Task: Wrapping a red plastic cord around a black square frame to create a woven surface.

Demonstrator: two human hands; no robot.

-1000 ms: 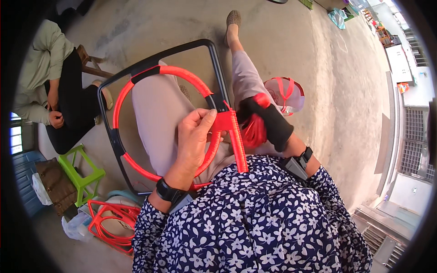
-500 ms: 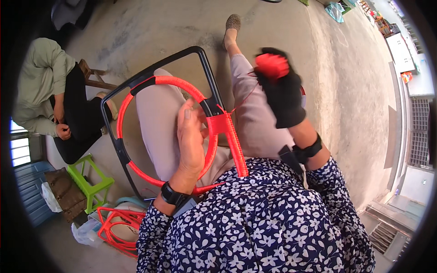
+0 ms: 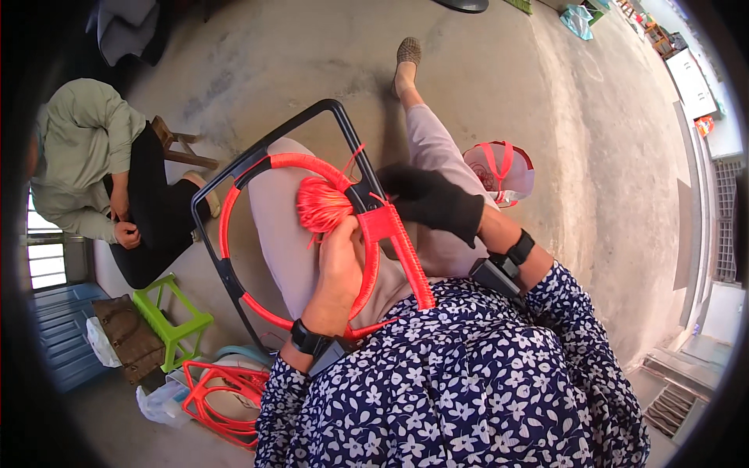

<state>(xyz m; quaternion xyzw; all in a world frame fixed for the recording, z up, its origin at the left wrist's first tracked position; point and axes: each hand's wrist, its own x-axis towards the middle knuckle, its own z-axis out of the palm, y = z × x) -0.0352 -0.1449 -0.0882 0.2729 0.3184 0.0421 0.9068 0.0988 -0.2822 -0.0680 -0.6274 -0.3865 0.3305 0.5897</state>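
A black metal frame (image 3: 296,118) with a round inner ring (image 3: 225,226) lies across my lap. Glossy red cord covers most of the ring and a straight bar (image 3: 413,269) joined to it by a wrapped patch. My bare left hand (image 3: 339,265) is closed on a bundle of red cord (image 3: 321,204), which shows inside the ring near its right side. My right hand (image 3: 437,204), in a black glove, is against the frame's right side with its fingers bent; their tips are partly hidden there. A thin red strand (image 3: 353,160) loops up over the frame's right bar.
At the left, a person (image 3: 86,156) in a pale green top sits beside a wooden stool (image 3: 175,140). A green plastic stool (image 3: 175,320), a brown bag (image 3: 129,335) and red-wrapped frames (image 3: 222,390) stand lower left. Beyond my right knee is a red-and-white bag (image 3: 503,171).
My right hand has come down and left to the frame's right side. The cord bundle has passed from it to my left hand, inside the ring. My left hand has closed.
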